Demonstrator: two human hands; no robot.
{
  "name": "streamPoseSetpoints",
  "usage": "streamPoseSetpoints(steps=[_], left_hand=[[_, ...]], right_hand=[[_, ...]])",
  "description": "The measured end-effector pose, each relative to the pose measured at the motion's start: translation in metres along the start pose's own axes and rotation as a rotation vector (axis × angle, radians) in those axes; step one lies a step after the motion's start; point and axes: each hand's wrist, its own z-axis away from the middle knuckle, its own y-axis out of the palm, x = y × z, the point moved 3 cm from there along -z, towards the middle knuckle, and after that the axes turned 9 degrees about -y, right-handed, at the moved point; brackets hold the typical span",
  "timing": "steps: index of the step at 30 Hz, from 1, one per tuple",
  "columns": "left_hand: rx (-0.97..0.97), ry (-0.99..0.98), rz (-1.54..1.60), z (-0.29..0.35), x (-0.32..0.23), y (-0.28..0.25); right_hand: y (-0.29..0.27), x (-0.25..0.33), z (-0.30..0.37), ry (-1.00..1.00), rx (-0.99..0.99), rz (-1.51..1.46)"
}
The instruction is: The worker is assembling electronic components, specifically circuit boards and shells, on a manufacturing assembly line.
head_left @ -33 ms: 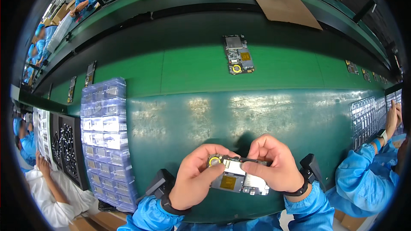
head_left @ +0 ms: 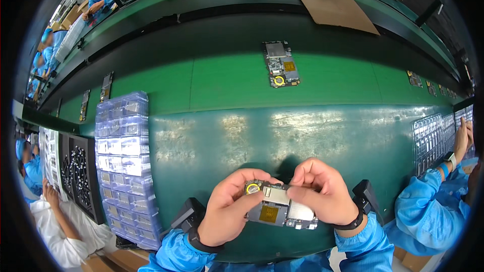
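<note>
Both hands, the left hand [head_left: 229,214] and the right hand [head_left: 322,196], grip a circuit board [head_left: 280,211] between them, just above the near edge of the green bench [head_left: 312,141]. The board's long axis runs left to right, face up, with its round gold part at the left end. A stack of clear trays [head_left: 123,166] stands well to the left.

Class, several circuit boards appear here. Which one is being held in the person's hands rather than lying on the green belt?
The circuit board at the bottom centre, gripped between the left hand and right hand. The other board lies untouched on the belt.
</note>
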Motion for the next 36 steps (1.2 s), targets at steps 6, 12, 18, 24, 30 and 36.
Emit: streamPoseSetpoints(steps=[6,12,18,24,30,36], left_hand=[[0.031,-0.208,0.378,0.003,-0.010,0.003],[0.012,-0.196,0.368,0.003,-0.013,0.005],[0.080,-0.181,0.366,0.001,-0.004,0.000],[0.040,0.095,0.019,0.005,-0.008,0.004],[-0.030,0.305,-0.243,0.005,-0.005,0.010],[0.038,0.461,-0.320,0.005,-0.003,0.003]], right_hand=[[-0.007,-0.005,-0.004,0.189,-0.081,-0.345],[-0.006,-0.002,-0.003,0.206,-0.053,-0.355],[-0.011,-0.003,0.002,0.179,0.003,-0.275],[0.002,0.006,0.001,-0.178,-0.001,0.072],[0.009,0.029,0.005,-0.710,-0.006,0.611],[0.008,0.026,0.006,-0.845,0.022,0.583]])
